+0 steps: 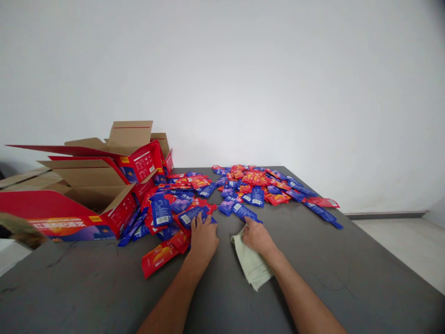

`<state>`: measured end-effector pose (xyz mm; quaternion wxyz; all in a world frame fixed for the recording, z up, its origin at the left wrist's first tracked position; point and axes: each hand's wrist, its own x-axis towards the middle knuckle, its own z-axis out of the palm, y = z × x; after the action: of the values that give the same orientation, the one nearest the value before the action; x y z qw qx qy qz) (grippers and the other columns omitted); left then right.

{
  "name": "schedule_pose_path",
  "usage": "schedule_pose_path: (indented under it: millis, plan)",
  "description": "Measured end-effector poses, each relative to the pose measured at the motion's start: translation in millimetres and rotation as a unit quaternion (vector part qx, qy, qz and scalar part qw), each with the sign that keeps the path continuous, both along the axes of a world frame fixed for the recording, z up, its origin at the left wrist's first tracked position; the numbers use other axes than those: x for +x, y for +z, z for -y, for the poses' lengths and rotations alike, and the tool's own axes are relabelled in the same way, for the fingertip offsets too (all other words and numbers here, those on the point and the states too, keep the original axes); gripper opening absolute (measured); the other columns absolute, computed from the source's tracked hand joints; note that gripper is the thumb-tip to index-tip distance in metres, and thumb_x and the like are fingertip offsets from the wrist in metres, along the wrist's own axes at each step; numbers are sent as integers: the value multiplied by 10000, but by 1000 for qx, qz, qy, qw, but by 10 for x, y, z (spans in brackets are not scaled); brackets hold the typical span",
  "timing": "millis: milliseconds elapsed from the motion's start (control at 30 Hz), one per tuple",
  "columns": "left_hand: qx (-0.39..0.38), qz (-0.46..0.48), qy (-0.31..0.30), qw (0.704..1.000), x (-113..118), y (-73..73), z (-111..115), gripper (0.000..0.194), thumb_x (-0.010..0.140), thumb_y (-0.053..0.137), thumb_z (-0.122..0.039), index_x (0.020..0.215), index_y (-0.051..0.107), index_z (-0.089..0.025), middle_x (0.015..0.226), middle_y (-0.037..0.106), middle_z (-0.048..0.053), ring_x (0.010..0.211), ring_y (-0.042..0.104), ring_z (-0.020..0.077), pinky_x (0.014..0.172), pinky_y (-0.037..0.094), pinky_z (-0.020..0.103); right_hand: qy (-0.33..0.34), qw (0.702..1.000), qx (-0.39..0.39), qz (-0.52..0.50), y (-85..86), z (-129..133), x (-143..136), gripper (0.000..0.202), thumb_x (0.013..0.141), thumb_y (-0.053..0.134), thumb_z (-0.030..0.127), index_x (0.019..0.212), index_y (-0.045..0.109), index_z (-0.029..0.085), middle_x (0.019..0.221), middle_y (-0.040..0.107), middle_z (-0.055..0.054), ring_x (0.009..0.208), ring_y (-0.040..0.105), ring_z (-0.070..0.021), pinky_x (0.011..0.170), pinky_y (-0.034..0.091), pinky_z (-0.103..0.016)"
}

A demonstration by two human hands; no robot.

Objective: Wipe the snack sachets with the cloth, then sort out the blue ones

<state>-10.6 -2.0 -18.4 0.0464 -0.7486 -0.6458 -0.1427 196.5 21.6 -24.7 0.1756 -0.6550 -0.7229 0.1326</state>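
Wiping sachets [257, 196], I'd guess: right hand [259, 237] grasps a pale cloth [252, 266] by a blue sachet [242, 211], left hand [204, 239] touches the tabletop's [323, 278] left heap [162, 212], grip unclear; next calls for pinching one.

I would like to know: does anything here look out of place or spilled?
One red sachet at the right end of the loose sachets: its end seems to stick out past the table edge, so it looks precarious. The pale cloth at the right hand is merely rumpled. I see no spilled liquid.
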Motion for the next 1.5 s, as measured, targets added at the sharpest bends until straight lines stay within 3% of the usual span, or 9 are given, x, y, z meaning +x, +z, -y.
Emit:
schedule_pose_path:
  millis: [233, 333, 567, 833, 1000, 1167, 1233, 1300, 1500]
  plan:
    - [30, 37, 55, 997, -89, 83, -22, 366, 710, 606, -119, 1039, 753, -180, 1403, 564, 153, 1421, 272, 445, 1131, 214, 601, 150, 987, 48, -20, 110, 158, -47, 447, 797, 547, 101, 1177, 719, 264, 1068, 763, -86, 1023, 715, -241, 913, 521, -327]
    - [26, 97, 2, 995, -87, 46, -91, 482, 710, 568, -87, 1162, 711, -177, 1440, 532, 149, 1456, 253, 384, 1168, 202, 544, 189, 978, 62, -66, 127, 195, -53, 437, 745, 571, 62, 1056, 757, 306, 973, 781, -35, 956, 731, -212, 857, 535, -285]
    - [-54, 111, -145, 982, 70, -87, -70, 607, 838, 459, -136, 1441, 489, -200, 1461, 532, 125, 1379, 408, 298, 1184, 166, 512, 179, 973, 113, -93, 72, 185, -104, 470, 755, 592, 55, 1175, 693, 239, 1058, 762, -77, 982, 719, -229, 876, 523, -293]
    - [-36, 238, -98, 966, 146, 57, -76, 358, 979, 346, -284, 914, 687, -196, 878, 690, 126, 886, 614, 265, 852, 402, 381, 56, 964, 187, -180, 302, 202, -254, 175, 838, 653, 213, 1006, 688, 180, 989, 704, -83, 920, 663, -226, 870, 515, -338]
    - [-21, 520, -69, 851, 179, 73, -77, 297, 925, 512, -421, 748, 639, -218, 724, 630, 30, 712, 558, 193, 698, 383, 295, 91, 929, 267, -239, 385, 332, -385, 168, 900, 619, 243, 1012, 745, 233, 1065, 621, -80, 887, 617, -189, 825, 521, -311]
    - [-157, 765, -103, 616, 202, 155, -24, 387, 773, 687, -334, 1137, 682, -203, 905, 710, 47, 688, 588, 144, 644, 410, 248, 174, 927, 226, -242, 309, 430, -536, 204, 927, 558, 181, 1014, 732, 244, 976, 603, -50, 862, 604, -162, 793, 520, -274]
    - [-193, 790, -136, 566, 183, 177, -7, 568, 712, 708, -232, 1275, 636, -210, 1017, 728, 78, 715, 608, 141, 671, 433, 251, 188, 929, 214, -234, 300, 441, -564, 206, 926, 543, 160, 986, 725, 236, 969, 610, -51, 893, 609, -166, 805, 520, -271]
    - [-202, 777, -143, 579, 155, 174, -3, 650, 678, 673, -145, 1323, 619, -213, 1109, 726, 93, 739, 617, 145, 684, 452, 260, 187, 931, 213, -231, 312, 431, -555, 219, 917, 546, 146, 1019, 717, 238, 993, 634, -54, 936, 617, -178, 840, 519, -285]
    - [-151, 672, -154, 708, 124, 127, -11, 612, 636, 543, -29, 1185, 725, -229, 1226, 710, 56, 1160, 607, 264, 990, 470, 400, 55, 919, 291, -259, 438, 305, -275, 192, 926, 566, 233, 1040, 719, 213, 1010, 694, -81, 951, 642, -211, 907, 520, -351]
